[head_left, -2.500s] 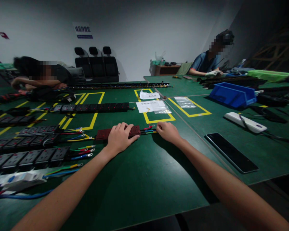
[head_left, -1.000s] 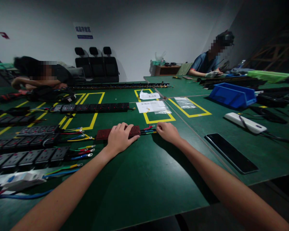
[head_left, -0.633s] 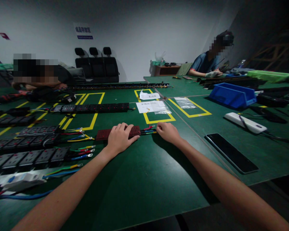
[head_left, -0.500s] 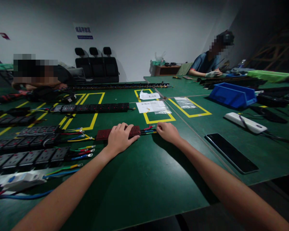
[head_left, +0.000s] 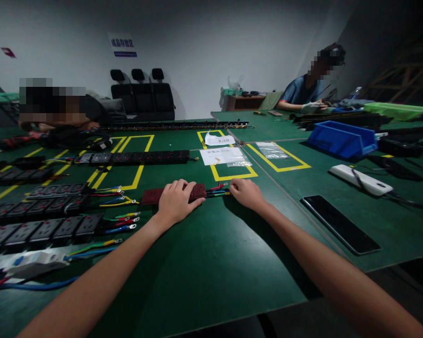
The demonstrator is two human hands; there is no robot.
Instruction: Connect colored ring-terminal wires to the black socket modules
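Observation:
A dark red socket strip (head_left: 151, 196) lies flat on the green table in front of me. Over its middle and right part my left hand (head_left: 176, 201) is wrapped, thumb on the near side and fingers on the far side. Several coloured wires (head_left: 216, 192) come out of the strip's right end, one red wire bending upward to a ring terminal. At the far end of the wires my right hand (head_left: 246, 193) is closed in a pinch on a yellow-tipped wire; the tip itself is hidden by the fingers.
Black socket strips (head_left: 45, 230) with ring-terminal wires fill the left side. A smartphone (head_left: 340, 224), a white power strip (head_left: 360, 180) and a blue bin (head_left: 341, 140) are on the right. Papers (head_left: 221, 156) lie beyond my hands. Two people sit across the table.
Both hands keep their hold on the strip and wire. The whole view has shifted very slightly; nothing on the table has visibly moved.

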